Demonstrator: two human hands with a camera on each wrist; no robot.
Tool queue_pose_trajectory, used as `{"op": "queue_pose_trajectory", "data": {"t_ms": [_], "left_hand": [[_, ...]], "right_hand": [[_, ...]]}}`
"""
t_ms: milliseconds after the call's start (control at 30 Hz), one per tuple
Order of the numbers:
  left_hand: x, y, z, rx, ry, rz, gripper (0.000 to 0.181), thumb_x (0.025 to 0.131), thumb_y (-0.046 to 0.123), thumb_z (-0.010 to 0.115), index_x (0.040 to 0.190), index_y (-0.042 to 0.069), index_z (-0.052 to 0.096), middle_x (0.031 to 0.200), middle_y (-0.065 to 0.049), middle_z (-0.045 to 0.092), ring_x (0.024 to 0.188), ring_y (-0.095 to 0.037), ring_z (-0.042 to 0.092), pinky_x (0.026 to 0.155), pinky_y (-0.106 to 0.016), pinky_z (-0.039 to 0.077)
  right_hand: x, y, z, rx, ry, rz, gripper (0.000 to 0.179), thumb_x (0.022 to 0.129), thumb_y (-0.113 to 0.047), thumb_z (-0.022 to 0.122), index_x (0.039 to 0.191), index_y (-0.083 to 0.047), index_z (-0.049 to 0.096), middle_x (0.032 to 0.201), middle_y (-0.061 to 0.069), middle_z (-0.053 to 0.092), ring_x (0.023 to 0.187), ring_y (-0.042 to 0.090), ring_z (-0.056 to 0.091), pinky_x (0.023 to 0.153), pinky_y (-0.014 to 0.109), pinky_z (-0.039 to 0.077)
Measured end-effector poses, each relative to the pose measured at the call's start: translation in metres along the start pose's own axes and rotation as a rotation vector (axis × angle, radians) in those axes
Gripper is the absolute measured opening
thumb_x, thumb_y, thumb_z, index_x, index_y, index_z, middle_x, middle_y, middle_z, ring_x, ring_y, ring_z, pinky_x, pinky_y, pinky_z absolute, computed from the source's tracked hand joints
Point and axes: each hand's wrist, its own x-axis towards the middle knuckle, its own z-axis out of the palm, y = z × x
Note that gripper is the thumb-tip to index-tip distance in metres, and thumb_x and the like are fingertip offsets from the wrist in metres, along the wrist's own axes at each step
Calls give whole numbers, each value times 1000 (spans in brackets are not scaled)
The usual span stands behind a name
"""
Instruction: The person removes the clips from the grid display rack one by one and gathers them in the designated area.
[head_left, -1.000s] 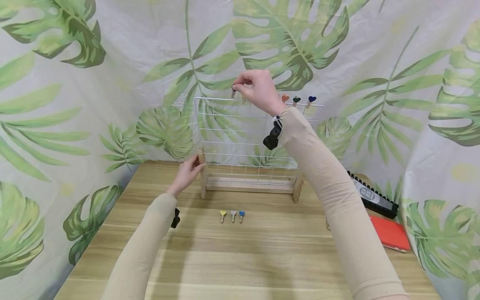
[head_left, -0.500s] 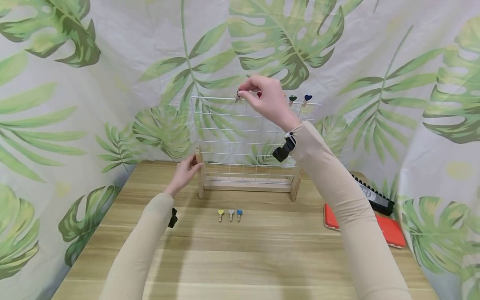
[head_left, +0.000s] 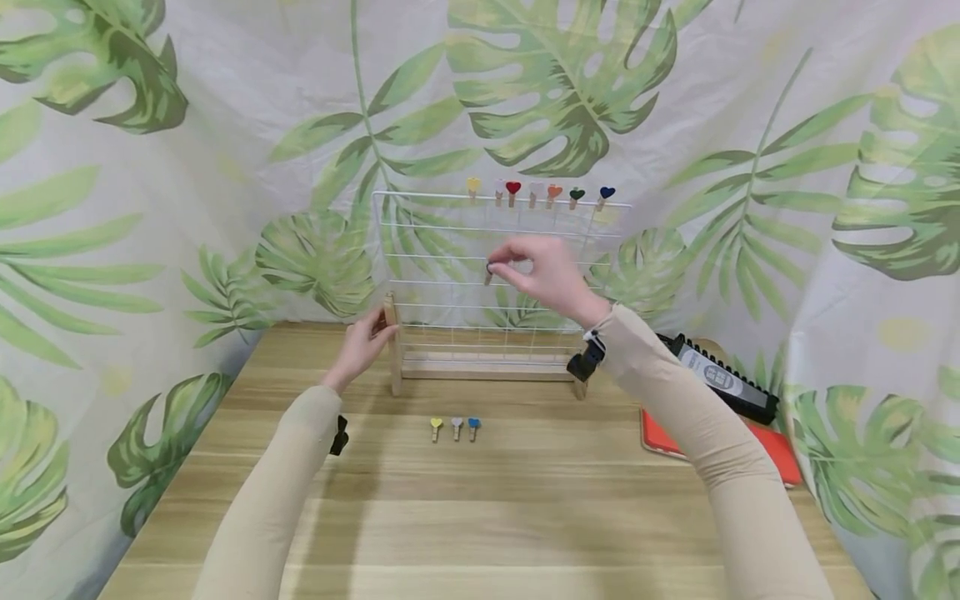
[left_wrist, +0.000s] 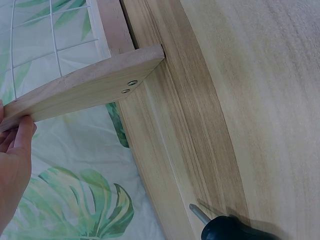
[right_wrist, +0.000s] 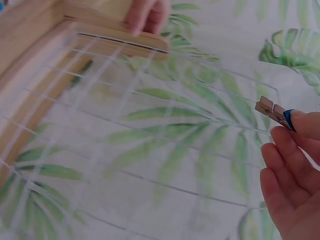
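My right hand [head_left: 551, 271] pinches a small wooden clothespin [right_wrist: 271, 109] by its dark blue top, between thumb and fingertip. The clothespin is in front of the upper middle of a white wire grid rack [head_left: 450, 282]; its wooden jaw end points away from the hand. My left hand [head_left: 358, 346] grips the rack's left wooden upright [left_wrist: 85, 85] near its top. Along the top wire stand several clothespins with heart tops, among them yellow [head_left: 473, 187], red [head_left: 513, 190], orange [head_left: 554, 192], green [head_left: 576, 196] and dark blue [head_left: 607, 195] ones.
On the table before the rack lie three clothespins: yellow [head_left: 437, 427], pale grey [head_left: 457, 427] and blue [head_left: 473, 427]. A red flat case [head_left: 660, 434] and a black-and-grey ridged object [head_left: 723, 379] lie at the right. A dark object with a metal tip [left_wrist: 200, 213] shows in the left wrist view.
My right hand has come down from the top wire to the front of the grid with the clothespin, uncovering the row of clothespins. My left hand stays on the upright.
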Motion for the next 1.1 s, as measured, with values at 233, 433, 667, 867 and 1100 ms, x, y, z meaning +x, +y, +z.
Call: {"op": "queue_pose_trajectory", "data": {"t_ms": [233,433,667,867,1100], "left_hand": [[0,0,-1,11,0,10,36,103,18,53,130,-7,52,131,-31,58,127,-43,56,106,-53,51],[0,-1,-1,16,-4,6,38,104,18,53,132,-6,51,131,-31,58,127,-43,55,107,-53,51],[-1,-1,-1,12,-14,3,41,104,17,52,137,-6,48,134,-31,56,129,-44,54,108,-53,50],[-1,-1,-2,4,-14,7,42,104,18,52,138,-7,47,135,-31,56,129,-44,53,108,-53,49],[0,0,-2,10,-3,10,41,104,17,53,137,-7,48,134,-31,57,129,-44,54,108,-52,50]], "right_hand": [[-39,25,38,69,-144,104,13,94,-14,69,101,-5,75,95,9,77,88,22,72,86,38,62],[-73,48,77,115,-251,217,12,94,-14,68,100,-6,74,92,7,76,82,17,71,77,26,61],[-117,64,116,178,-396,323,14,96,-14,66,101,-4,74,93,10,77,80,16,70,68,17,53],[-141,72,143,180,-468,387,14,95,-17,67,99,-10,78,95,4,78,83,10,69,69,18,53],[-151,75,163,160,-510,452,15,95,-23,67,101,-14,78,96,1,79,87,8,71,76,20,56]]}}
